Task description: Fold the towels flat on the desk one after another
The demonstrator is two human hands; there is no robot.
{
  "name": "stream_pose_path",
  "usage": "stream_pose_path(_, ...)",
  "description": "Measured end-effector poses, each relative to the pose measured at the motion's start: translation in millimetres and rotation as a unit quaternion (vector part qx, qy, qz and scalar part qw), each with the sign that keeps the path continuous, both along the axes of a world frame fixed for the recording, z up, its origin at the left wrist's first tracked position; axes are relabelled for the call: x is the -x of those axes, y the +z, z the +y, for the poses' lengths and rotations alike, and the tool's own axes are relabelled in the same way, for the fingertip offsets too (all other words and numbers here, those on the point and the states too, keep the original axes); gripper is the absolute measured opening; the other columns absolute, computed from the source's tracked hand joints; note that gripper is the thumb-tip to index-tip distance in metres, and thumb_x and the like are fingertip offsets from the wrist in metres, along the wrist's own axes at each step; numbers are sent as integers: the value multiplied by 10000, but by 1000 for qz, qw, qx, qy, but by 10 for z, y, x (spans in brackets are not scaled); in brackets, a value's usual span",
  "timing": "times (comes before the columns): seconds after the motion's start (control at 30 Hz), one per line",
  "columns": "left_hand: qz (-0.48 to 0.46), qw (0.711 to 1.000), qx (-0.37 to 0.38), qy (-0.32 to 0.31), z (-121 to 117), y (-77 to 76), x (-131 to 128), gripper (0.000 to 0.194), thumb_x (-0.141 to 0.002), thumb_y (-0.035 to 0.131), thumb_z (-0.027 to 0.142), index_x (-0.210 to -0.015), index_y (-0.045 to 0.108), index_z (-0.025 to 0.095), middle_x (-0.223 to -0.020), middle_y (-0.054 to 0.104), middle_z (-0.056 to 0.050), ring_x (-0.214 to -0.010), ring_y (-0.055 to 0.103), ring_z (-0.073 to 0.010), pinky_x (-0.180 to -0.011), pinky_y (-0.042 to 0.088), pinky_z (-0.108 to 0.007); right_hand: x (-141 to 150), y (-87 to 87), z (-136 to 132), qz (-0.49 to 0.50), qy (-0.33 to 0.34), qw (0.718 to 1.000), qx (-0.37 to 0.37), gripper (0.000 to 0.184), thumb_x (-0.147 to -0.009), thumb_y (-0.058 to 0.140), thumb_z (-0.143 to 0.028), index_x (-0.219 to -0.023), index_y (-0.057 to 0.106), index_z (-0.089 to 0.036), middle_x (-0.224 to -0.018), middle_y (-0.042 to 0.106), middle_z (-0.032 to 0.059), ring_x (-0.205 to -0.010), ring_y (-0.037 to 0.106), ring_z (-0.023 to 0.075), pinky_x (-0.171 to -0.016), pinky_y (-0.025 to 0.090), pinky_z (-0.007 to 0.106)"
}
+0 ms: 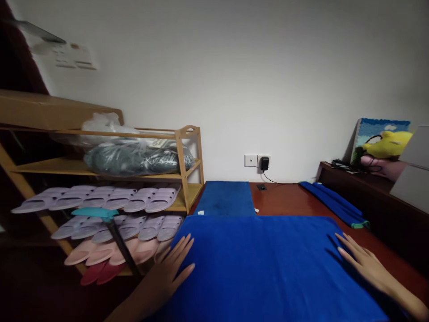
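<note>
A large blue towel (254, 268) lies spread on the reddish-brown wooden surface (281, 199) in front of me. My left hand (172, 264) rests at its left edge with the fingers stretched out. Over by the right edge is my right hand (363, 261), fingers extended and holding nothing. Whether its fingertips press on the cloth or hover just above, I cannot tell. Behind the spread towel, a folded blue towel (228, 197) lies flat near the wall. Another folded blue towel (331, 203) with a green edge lies at the back right.
To the left, a wooden shoe rack (187, 179) carries several lilac slippers (134, 199), a plastic-wrapped bundle (134, 156) and a cardboard box (60, 112). A turquoise-topped handle (95, 213) leans before it. A black plug (264, 163) sits in the wall; a yellow plush toy (385, 145) is at right.
</note>
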State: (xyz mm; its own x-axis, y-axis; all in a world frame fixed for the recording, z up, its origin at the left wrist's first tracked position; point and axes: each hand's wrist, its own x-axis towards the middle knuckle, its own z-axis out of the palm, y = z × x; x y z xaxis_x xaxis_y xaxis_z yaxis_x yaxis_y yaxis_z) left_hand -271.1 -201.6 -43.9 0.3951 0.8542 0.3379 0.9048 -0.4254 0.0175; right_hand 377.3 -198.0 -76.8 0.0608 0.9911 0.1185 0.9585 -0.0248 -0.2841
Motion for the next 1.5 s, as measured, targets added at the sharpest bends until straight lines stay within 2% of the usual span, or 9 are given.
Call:
stream_pose_path(0.17, 4, 1000, 12, -17, -230, -90, 84, 640, -894, 470, 478, -1449, 173, 362, -1457, 356, -14, -1317, 367, -254, -1056, 335, -449, -45, -144, -553, -17, 5, 1000, -18, 631, -842, 342, -626, -1428, 240, -416, -1511, 199, -58, -1376, 218, 244, -1108, 249, 479)
stream_pose_path(0.57, 13, 1000, 25, -5, -471, -9, 203, 639, -900, 452, 496, -1451, 152, 375, -1482, 308, 1, -1336, 336, -246, -1030, 376, -416, -276, -191, -732, -19, 29, 999, 19, 662, -831, 377, -618, -1435, 182, -430, -1506, 189, -78, -1384, 155, 255, -1117, 222, 503)
stream_pose_path(0.67, 18, 1000, 23, -11, -446, 135, 153, 626, -911, 431, 501, -1454, 151, 363, -1479, 317, -12, -1348, 311, -255, -1060, 319, -445, -201, -124, -749, -19, 5, 1000, 10, 670, -832, 356, -634, -1441, 193, -409, -1517, 152, -53, -1386, 147, 267, -1115, 203, 516)
stream_pose_path(0.77, 20, 997, 47, -57, -271, 471, -253, 606, -932, 375, 509, -1464, 174, 301, -1500, 268, -41, -1373, 248, -264, -1092, 235, -481, 69, 61, -601, -13, 27, 1000, -5, 646, -858, 306, -622, -1449, 185, -390, -1525, 126, -47, -1392, 147, 249, -1120, 211, 480)
stream_pose_path(0.9, 11, 977, 163, -141, 99, 798, -1366, 585, -961, 233, 515, -1463, 219, 214, -1528, 167, -55, -1403, 146, -227, -1118, 171, -458, 479, 291, -5, -30, 76, 996, 24, 672, -862, 269, -643, -1453, 223, -326, -1531, 152, 13, -1402, 127, 232, -1123, 165, 480)
stream_pose_path(1.0, -2, 960, 209, -186, 188, 696, -2157, 666, -949, 175, 547, -1464, 204, 126, -1531, 116, -106, -1410, 86, -254, -1121, 134, -486, 567, 296, 504, -55, 0, 998, 20, 705, -862, 232, -653, -1437, 292, -250, -1525, 200, 80, -1406, 131, 228, -1121, 138, 476)
stream_pose_path(1.07, -19, 948, 199, -246, 127, 520, -2461, 722, -929, 196, 588, -1474, 148, 117, -1534, 81, -111, -1414, 46, -242, -1129, 98, -477, 511, 252, 736, -53, -55, 997, 27, 695, -868, 214, -644, -1435, 295, -249, -1529, 192, 80, -1410, 114, 223, -1116, 142, 472)
stream_pose_path(1.23, -34, 930, 214, -296, -62, 190, -2553, 826, -871, 231, 690, -1480, 125, 141, -1536, 88, -122, -1414, 39, -258, -1124, 57, -508, 260, 85, 929, -46, -78, 995, 37, 689, -861, 218, -654, -1433, 291, -278, -1529, 200, 71, -1410, 120, 215, -1104, 167, 478)
stream_pose_path(1.5, -45, 926, 226, -298, -106, 274, -2497, 785, -872, 240, 693, -1477, 153, 201, -1542, 81, -111, -1415, 13, -255, -1116, 28, -521, 103, -127, 1018, -50, -97, 993, 34, 787, -823, 227, -713, -1457, 229, -248, -1542, 143, 75, -1414, 106, 221, -1104, 158, 490)
